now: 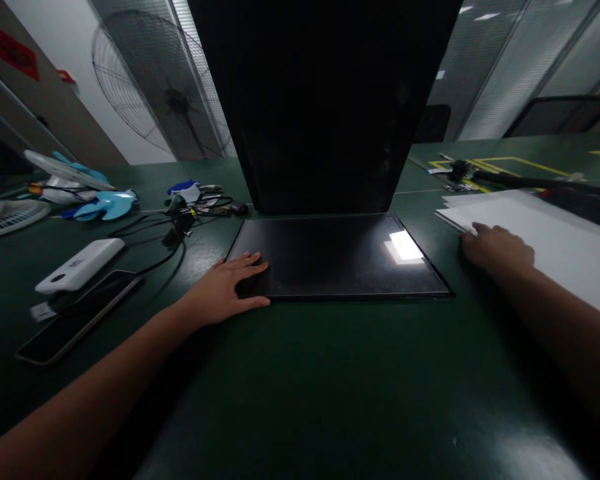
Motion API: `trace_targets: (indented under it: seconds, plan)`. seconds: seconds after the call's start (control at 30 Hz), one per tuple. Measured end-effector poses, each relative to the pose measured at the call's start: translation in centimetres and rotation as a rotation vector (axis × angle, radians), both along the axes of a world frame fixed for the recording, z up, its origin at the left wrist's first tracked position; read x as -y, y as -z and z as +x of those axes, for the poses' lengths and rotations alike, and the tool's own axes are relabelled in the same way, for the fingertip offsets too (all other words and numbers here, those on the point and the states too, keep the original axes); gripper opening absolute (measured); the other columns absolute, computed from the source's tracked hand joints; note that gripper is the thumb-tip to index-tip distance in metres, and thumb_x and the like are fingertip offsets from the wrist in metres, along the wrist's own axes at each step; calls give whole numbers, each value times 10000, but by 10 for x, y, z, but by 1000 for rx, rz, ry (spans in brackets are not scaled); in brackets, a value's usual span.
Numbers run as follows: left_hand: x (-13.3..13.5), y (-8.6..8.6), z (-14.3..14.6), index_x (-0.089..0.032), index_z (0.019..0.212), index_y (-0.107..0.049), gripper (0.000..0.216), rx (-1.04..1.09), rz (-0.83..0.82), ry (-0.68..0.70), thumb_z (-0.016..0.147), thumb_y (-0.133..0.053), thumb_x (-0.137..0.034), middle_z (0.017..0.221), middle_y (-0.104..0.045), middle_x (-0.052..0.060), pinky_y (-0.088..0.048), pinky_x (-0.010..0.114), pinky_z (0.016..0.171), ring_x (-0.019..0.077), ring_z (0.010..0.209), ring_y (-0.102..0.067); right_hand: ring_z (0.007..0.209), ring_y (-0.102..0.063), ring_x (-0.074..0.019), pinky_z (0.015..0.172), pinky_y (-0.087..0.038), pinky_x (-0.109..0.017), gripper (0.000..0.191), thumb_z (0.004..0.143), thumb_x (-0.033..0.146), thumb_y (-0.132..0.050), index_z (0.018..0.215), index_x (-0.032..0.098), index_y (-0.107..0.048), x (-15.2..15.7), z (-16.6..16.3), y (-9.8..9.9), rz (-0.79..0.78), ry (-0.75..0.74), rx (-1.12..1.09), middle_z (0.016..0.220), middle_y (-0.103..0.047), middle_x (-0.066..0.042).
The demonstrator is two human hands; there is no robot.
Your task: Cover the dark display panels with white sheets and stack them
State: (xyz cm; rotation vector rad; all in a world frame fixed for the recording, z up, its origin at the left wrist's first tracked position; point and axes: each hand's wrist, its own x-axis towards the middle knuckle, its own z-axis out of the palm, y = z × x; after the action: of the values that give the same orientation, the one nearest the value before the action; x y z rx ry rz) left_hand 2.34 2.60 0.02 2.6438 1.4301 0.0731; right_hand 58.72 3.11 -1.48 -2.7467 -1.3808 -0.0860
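A dark flat display panel [330, 257] with a thin black frame lies face up on the green table, reflecting a bright light near its right side. My left hand [225, 287] rests on the panel's left edge, fingers spread over the glass and thumb along the near edge. At the right, my right hand [500, 250] is at the near left corner of a stack of white sheets [570, 233]. Its fingers are curled at the sheets' edge, and the fingertips are partly hidden. Behind the flat panel stands a large black screen [330, 100].
On the left lie a phone [80, 320] with a cable, a white power bank [80, 265], tangled cables [180, 223] and blue fan blades [107, 205]. A large wire-cage fan [175, 100] stands behind the table [305, 387]. Black cabling [510, 179] lies beyond the sheets.
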Motion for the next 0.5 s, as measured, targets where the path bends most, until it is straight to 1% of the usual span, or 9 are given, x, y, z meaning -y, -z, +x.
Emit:
trace_targets:
  seconds: [0.03, 0.1, 0.17, 0.23, 0.3, 0.37, 0.43, 0.47, 0.5]
  plan:
    - [0, 0, 0, -292, 1575, -475, 874, 2, 9, 4, 874, -579, -803, 1695, -350, 115, -211, 663, 1259, 378, 1552, -354, 1321, -519, -389, 978, -459, -565, 567, 1057, 475, -334, 1522, 205, -512, -1, -1, 0, -21, -11, 11, 1456, -516, -237]
    - [0, -1, 0, -284, 1559, -501, 864, 3, 31, 15, 872, -583, -801, 1680, -379, 122, -208, 660, 1262, 377, 1540, -379, 1326, -504, -341, 1018, -466, -551, 512, 1054, 458, -392, 1494, 232, -523, -2, -6, -3, -53, -44, 56, 1464, -510, -176]
    - [1, -3, 1, -266, 1542, -528, 866, -6, 47, 32, 870, -577, -810, 1667, -402, 128, -242, 631, 1264, 370, 1531, -398, 1314, -499, -310, 1030, -475, -522, 466, 1042, 449, -454, 1416, 200, -578, 0, -12, -5, -78, -95, 102, 1432, -522, -160]
    - [3, -3, 1, -252, 1536, -541, 868, -26, 55, 47, 874, -564, -814, 1657, -418, 130, -288, 598, 1258, 368, 1524, -411, 1286, -513, -304, 1005, -484, -489, 433, 1047, 407, -435, 1350, 160, -620, 3, -17, -7, -84, -147, 140, 1383, -548, -174]
    - [4, -3, 2, -243, 1547, -528, 863, -44, 58, 62, 890, -549, -803, 1661, -412, 130, -316, 574, 1253, 368, 1527, -405, 1252, -539, -308, 960, -485, -460, 442, 1056, 338, -349, 1330, 159, -646, 7, -19, -7, -75, -181, 162, 1349, -574, -189]
    - [4, -2, 1, -254, 1572, -493, 851, -51, 60, 79, 909, -537, -786, 1686, -367, 124, -303, 583, 1258, 378, 1549, -360, 1280, -527, -334, 959, -464, -461, 497, 1059, 330, -284, 1378, 181, -635, 8, -19, -6, -54, -192, 182, 1390, -559, -205]
    - [4, 1, 1, -289, 1602, -439, 828, -50, 58, 97, 932, -517, -769, 1722, -282, 104, -246, 627, 1267, 399, 1577, -282, 1355, -464, -385, 995, -432, -498, 574, 1062, 436, -275, 1464, 149, -568, 8, -15, -5, -34, -158, 202, 1481, -480, -256]
    - [4, 1, 1, -311, 1613, -413, 810, -49, 54, 99, 945, -502, -760, 1736, -239, 90, -215, 654, 1266, 411, 1587, -243, 1358, -457, -408, 989, -430, -511, 636, 1057, 503, -277, 1481, 110, -545, 7, -13, -5, -40, -132, 198, 1488, -459, -291]
    - [4, 2, 1, -331, 1621, -393, 790, -48, 49, 97, 959, -486, -751, 1745, -205, 77, -189, 677, 1263, 422, 1592, -211, 1329, -482, -423, 960, -441, -512, 693, 1048, 554, -279, 1470, 73, -545, 7, -10, -6, -59, -104, 183, 1462, -469, -320]
